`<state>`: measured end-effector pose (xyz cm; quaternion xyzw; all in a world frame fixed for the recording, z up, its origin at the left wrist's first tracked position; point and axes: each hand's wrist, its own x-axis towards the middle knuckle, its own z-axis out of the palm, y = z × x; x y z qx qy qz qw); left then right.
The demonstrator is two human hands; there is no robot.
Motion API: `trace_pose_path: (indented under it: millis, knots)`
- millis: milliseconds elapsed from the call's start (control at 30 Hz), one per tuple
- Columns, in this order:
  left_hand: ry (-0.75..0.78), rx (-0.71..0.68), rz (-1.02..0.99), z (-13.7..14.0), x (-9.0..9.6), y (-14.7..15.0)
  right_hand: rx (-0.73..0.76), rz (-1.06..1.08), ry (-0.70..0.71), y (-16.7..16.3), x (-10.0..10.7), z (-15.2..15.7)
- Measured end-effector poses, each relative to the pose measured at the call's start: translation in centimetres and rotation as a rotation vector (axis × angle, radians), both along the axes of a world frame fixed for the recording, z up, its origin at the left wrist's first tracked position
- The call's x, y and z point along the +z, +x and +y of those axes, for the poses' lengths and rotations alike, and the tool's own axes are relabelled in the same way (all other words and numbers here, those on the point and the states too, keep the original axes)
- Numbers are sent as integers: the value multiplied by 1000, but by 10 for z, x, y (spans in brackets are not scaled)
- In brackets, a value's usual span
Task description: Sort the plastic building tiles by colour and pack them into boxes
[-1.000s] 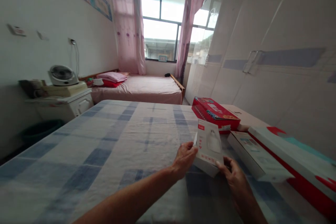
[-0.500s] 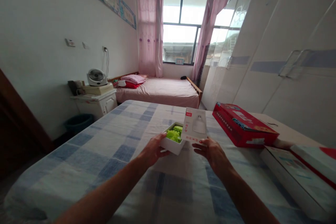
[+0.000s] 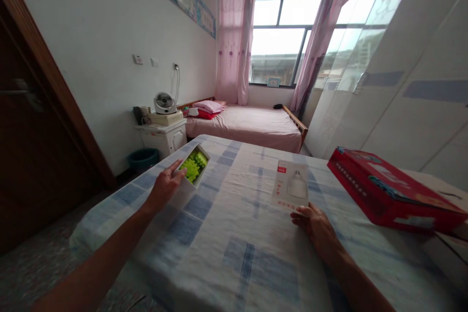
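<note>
- Left hand (image 3: pixel 168 183) closed on the near left side of the open white cardboard box (image 3: pixel 188 184), thumb at the rim; box near the tabletop's left edge. Whether its base touches the cloth: can't tell.
- In the box: bright green, jagged-edged pieces (image 3: pixel 193 166), material unclear. The opening leans toward the viewer, so a more level hold would likely keep them from sliding out.
- Right hand (image 3: pixel 314 226) pinches the flat white cardboard lid (image 3: pixel 290 185), printed with a red label and bulb-like picture, at its lower right corner. Lid upright-ish, well apart from the box.
- A one-corner pinch probably lets the lid swing; a grip nearer mid-edge should steady it.
- Light pressure on both: thin card would likely crease.
- Bare stretch of blue-and-white checked tablecloth (image 3: pixel 237 195) between the hands; good room for setting either down flat.
- Glossy red rectangular box (image 3: pixel 395 190) right of the lid; best keep the right elbow and lid off it.
</note>
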<state>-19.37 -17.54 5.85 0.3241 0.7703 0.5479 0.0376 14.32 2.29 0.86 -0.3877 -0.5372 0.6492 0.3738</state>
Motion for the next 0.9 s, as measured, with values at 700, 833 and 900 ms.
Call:
trace_pose_path:
  millis: [700, 833, 900]
  knots:
    - [-327, 37, 1014, -8, -23, 39, 46, -82, 97, 1, 8, -9]
    - [-277, 45, 1028, -10, -26, 31, 35, -86, 100, 1, 8, -9]
    - [-259, 58, 1003, -11, -29, 27, 34, -86, 98, 1, 9, -10]
